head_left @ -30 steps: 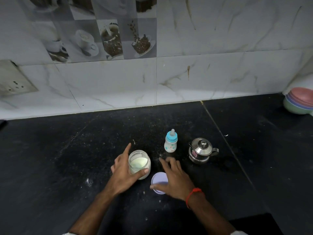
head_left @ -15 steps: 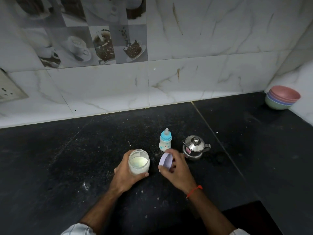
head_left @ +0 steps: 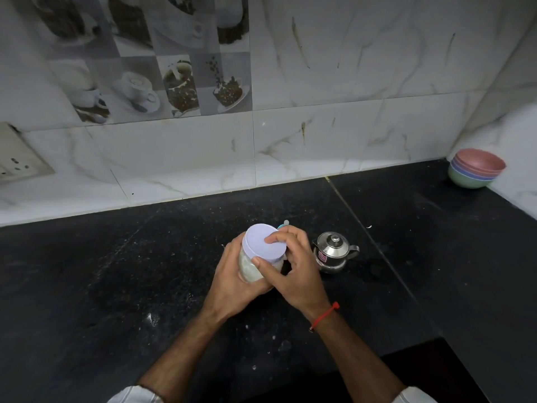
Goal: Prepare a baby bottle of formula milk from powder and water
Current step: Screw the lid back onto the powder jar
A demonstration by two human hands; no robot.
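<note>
A clear glass jar of pale formula powder (head_left: 248,269) is lifted off the black counter, gripped from the left and below by my left hand (head_left: 232,282). A round lilac lid (head_left: 259,242) sits on its mouth, tilted toward me. My right hand (head_left: 293,274) holds that lid by its rim, with one fingertip on top. The baby bottle (head_left: 285,225) stands behind my hands; only its blue collar and teat tip show. A small steel kettle (head_left: 333,251) with a lid knob stands just right of my right hand.
The black stone counter (head_left: 116,286) carries scattered white specks. A marble-tiled wall runs along the back, with a socket plate (head_left: 17,167) at the far left. Stacked pastel bowls (head_left: 476,168) sit in the far right corner. The counter's front edge steps in at lower right.
My right hand picked the lilac lid up from the counter and set it on the jar's mouth. My left hand raised the jar, which now hides most of the baby bottle.
</note>
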